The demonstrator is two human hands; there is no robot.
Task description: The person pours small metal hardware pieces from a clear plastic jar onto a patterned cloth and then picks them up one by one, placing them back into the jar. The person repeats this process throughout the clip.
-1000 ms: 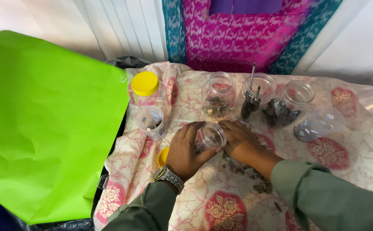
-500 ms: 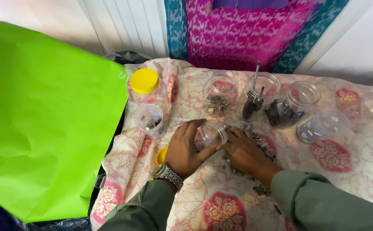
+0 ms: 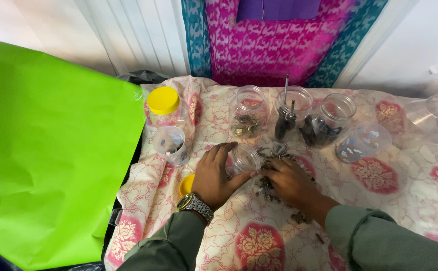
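Small clear jar [image 3: 244, 159]: tipped on its side on the patterned cloth [image 3: 379, 200], long axis running left to right, open mouth facing the heap of small metal parts [image 3: 269, 183] just beside it. Left hand [image 3: 214, 175]: wrapped around the jar from the near-left, fingers closed on its wall. Right hand [image 3: 289, 179]: flat on the heap, fingers loosely together at the jar's mouth; whether it pinches any part cannot be told.
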